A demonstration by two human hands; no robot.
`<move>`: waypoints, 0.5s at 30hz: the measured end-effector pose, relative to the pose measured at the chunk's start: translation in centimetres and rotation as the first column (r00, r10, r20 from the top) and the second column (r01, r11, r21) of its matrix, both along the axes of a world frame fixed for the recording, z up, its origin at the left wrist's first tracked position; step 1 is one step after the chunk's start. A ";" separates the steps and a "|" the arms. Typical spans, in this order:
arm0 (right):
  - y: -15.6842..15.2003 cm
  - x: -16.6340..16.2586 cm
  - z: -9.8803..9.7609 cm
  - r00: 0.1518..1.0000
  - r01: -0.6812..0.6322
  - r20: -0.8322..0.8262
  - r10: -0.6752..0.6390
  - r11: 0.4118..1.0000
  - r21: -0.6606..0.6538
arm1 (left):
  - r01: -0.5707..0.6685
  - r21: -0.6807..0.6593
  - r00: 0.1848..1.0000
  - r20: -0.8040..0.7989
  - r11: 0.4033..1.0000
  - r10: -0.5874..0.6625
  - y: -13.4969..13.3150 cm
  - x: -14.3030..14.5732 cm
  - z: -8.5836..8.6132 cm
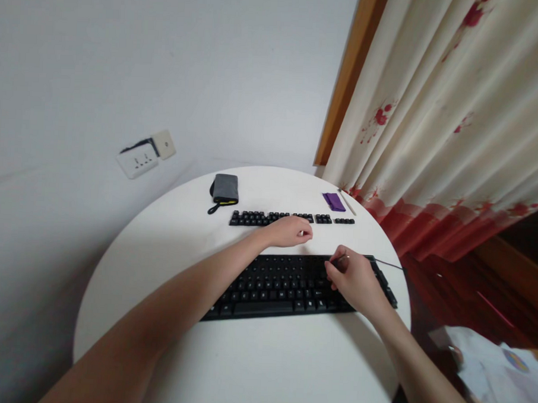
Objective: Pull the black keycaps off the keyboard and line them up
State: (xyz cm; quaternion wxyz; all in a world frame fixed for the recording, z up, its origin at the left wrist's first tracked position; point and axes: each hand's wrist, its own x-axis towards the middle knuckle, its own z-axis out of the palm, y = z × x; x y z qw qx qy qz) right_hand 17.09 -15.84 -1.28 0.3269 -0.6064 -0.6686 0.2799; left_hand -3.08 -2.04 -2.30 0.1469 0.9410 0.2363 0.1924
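A black keyboard (264, 309) lies across the white round table, partly hidden under both forearms. Over its right part is my right hand (353, 279), closed in a pinch on what looks like a small dark tool with a thin wire; its exact kind is unclear. My left hand (289, 231) hovers between the keyboard and a row of loose black keycaps (247, 218), its fingers curled together. Whatever those fingers hold, if anything, is too small to make out. More keycaps (323, 219) stand in short groups along the same row, part of it behind my left hand.
A grey pouch (226, 188) with a black loop lies at the back left of the table (262, 367). A folded purple cloth (334, 202) and a thin pale stick (347, 202) are at the back right. The keyboard's cable (388, 264) runs off the right edge. Wall and curtain (415, 125) stand behind.
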 end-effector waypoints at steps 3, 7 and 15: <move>-0.3 -0.8 1.0 0.948 -0.083 0.318 0.033 0.986 0.145 | 0.006 0.003 1.000 0.004 1.000 -0.006 0.0 0.0 -0.1; -0.5 -0.5 1.9 0.902 -0.206 0.411 0.135 0.970 0.132 | 0.009 0.011 1.000 0.014 1.000 -0.009 0.1 0.0 -0.2; 0.5 1.9 -1.5 0.972 -0.125 -0.206 0.116 0.992 -0.028 | 0.012 -0.007 1.000 0.019 1.000 -0.012 -0.1 -0.1 0.1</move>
